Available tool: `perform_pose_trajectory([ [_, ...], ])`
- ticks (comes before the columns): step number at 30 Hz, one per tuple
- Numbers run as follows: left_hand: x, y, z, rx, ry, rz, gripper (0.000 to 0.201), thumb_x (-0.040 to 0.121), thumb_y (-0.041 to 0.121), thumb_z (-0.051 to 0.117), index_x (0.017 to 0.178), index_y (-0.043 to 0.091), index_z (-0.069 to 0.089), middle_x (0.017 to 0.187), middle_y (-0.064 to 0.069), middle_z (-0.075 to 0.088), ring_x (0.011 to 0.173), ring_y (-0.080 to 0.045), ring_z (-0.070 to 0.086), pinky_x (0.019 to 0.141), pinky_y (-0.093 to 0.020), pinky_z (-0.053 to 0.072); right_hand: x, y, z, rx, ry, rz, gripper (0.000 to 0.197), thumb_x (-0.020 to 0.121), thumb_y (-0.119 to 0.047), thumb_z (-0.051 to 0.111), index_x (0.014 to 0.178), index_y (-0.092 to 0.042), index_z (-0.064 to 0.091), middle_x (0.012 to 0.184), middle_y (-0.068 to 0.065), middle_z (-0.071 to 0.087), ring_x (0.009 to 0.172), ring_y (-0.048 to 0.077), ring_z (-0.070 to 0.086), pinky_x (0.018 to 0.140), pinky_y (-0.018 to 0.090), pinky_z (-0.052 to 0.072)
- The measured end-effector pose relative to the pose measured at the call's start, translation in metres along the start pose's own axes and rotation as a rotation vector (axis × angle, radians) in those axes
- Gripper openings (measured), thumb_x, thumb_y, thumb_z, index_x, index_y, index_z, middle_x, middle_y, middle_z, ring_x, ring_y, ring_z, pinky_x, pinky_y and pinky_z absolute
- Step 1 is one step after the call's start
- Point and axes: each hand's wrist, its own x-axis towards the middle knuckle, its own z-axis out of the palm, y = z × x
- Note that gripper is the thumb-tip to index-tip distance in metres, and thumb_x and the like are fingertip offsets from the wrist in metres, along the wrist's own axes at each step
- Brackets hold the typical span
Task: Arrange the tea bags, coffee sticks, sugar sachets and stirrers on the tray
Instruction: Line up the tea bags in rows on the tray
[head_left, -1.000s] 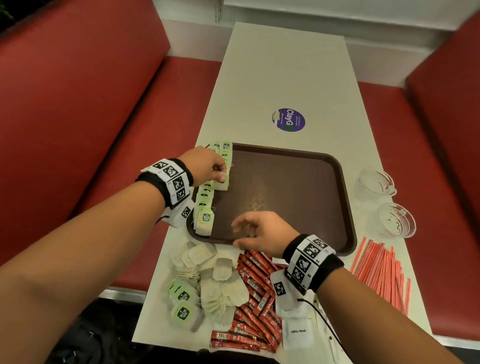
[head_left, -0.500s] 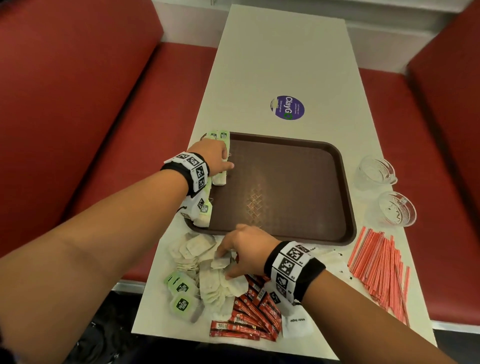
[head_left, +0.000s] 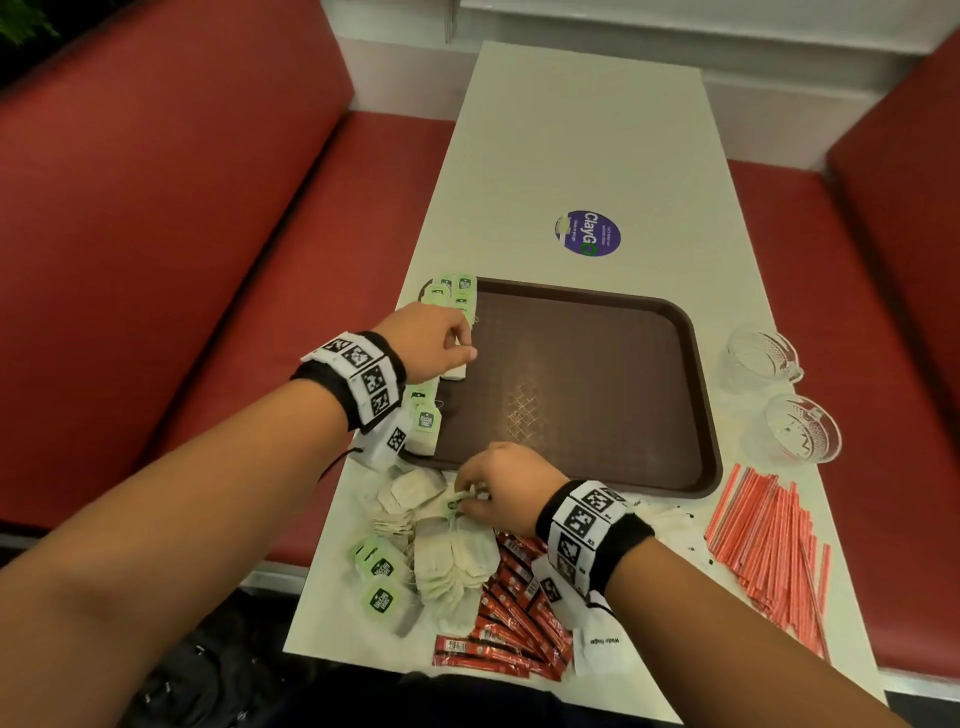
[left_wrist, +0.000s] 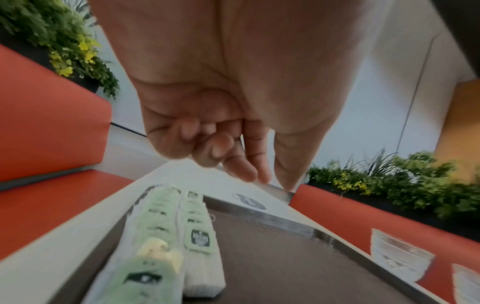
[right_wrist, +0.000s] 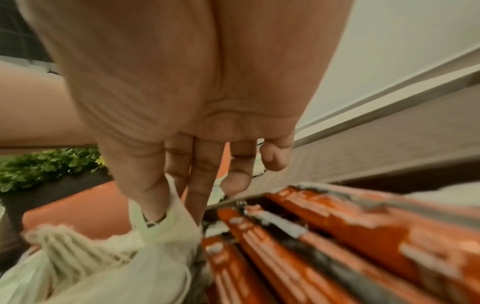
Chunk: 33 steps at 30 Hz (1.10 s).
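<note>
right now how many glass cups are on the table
2. One glass cup stands just right of the tray, near its far right side; the other glass cup stands beside it, nearer the person, above the stirrers. None looks hidden.

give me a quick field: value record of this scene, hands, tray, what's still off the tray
left hand: over the row of tea bags along the tray's left edge, fingers curled, nothing held in the wrist view
right hand: pinching a tea bag from the loose pile on the table
tray: brown, holds only tea bags so far
coffee sticks: red, heaped on the table near the front edge
sugar sachets: white, on the table beside the coffee sticks
stirrers: red-striped, spread right of the tray
glass cups: two, right of the tray
</note>
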Motion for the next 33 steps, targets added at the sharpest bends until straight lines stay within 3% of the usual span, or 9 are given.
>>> perform_pose_trajectory([
  [6,-0.077,-0.003,-0.008,0.028,-0.173,0.057,0.013,0.087,0.044,0.068,0.093,0.033,0.07,0.085,0.016,0.066,0.071,0.001,0.055,0.07,-0.024,0.046,-0.011,-0.004,-0.017,0.218,0.191,0.047,0.008,0.087,-0.022,0.063,0.083,-0.019,0.057,0.068,-0.007,0.055,0.067,0.016,0.053,0.065,0.032,0.044],
  [9,-0.109,-0.014,0.005,-0.006,-0.273,0.016,0.02,0.078,0.048,0.077,0.092,0.036,0.071,0.087,0.019,0.067,0.075,0.003,0.059,0.075,-0.025,0.051,-0.017,-0.004,-0.02,0.345,0.226,0.083,0.014,0.086,-0.02,0.059,0.076,-0.016,0.051,0.072,-0.006,0.062,0.068,0.013,0.057,0.067,0.032,0.047],
  [12,-0.133,-0.026,0.022,-0.006,-0.407,-0.073,0.035,0.064,0.058,0.083,0.09,0.042,0.066,0.091,0.023,0.064,0.081,-0.003,0.065,0.076,-0.038,0.058,-0.022,-0.002,-0.018,0.475,0.247,0.096,0.019,0.084,-0.019,0.056,0.069,-0.016,0.045,0.087,-0.002,0.073,0.082,0.012,0.067,0.073,0.035,0.054],
  [14,-0.143,-0.027,0.031,0.043,-0.447,-0.08,0.039,0.065,0.056,0.084,0.095,0.04,0.066,0.095,0.022,0.063,0.085,-0.004,0.064,0.08,-0.036,0.057,-0.024,-0.003,-0.017,0.483,0.271,0.122,0.023,0.084,-0.018,0.055,0.067,-0.019,0.04,0.078,0.003,0.068,0.07,0.019,0.061,0.066,0.036,0.05],
  [18,-0.153,-0.024,0.042,0.136,-0.364,-0.009,0.025,0.082,0.045,0.074,0.103,0.032,0.069,0.1,0.017,0.065,0.09,-0.005,0.059,0.077,-0.024,0.047,-0.027,-0.009,-0.016,0.523,0.299,0.133,0.026,0.087,-0.009,0.055,0.072,-0.021,0.037,0.067,-0.002,0.042,0.059,0.014,0.037,0.059,0.032,0.036],
  [23,-0.155,-0.021,0.04,0.131,-0.23,0.029,0.02,0.092,0.045,0.061,0.106,0.033,0.069,0.104,0.017,0.067,0.082,-0.002,0.053,0.072,-0.023,0.039,-0.029,-0.015,-0.016,0.504,0.236,0.11,0.016,0.088,-0.013,0.059,0.098,-0.022,0.053,0.078,-0.007,0.056,0.058,0.007,0.045,0.06,0.025,0.041],
  [27,-0.148,-0.01,0.03,0.041,-0.157,0.07,0.018,0.096,0.041,0.058,0.109,0.032,0.068,0.105,0.017,0.066,0.081,-0.002,0.051,0.074,-0.025,0.04,-0.027,-0.016,-0.017,0.416,0.206,0.085,0.019,0.087,-0.024,0.072,0.105,-0.025,0.064,0.09,-0.012,0.061,0.073,0.0,0.055,0.069,0.021,0.045],
  [31,-0.139,0.007,0.019,-0.108,-0.123,0.179,0.013,0.096,0.034,0.061,0.106,0.03,0.068,0.096,0.014,0.067,0.087,-0.007,0.06,0.078,-0.03,0.048,-0.025,-0.018,-0.023,0.419,0.189,0.036,0.041,0.08,-0.039,0.081,0.115,-0.026,0.065,0.114,-0.005,0.06,0.104,0.01,0.058,0.092,0.025,0.047],
  [33,-0.135,0.018,0.015,-0.176,-0.086,0.24,0.011,0.096,0.029,0.062,0.104,0.027,0.07,0.089,0.018,0.064,0.084,0.0,0.058,0.077,-0.025,0.045,-0.024,-0.018,-0.027,0.463,0.152,0.016,0.038,0.081,-0.041,0.08,0.113,-0.027,0.064,0.11,-0.006,0.062,0.101,0.01,0.06,0.09,0.028,0.049],
])
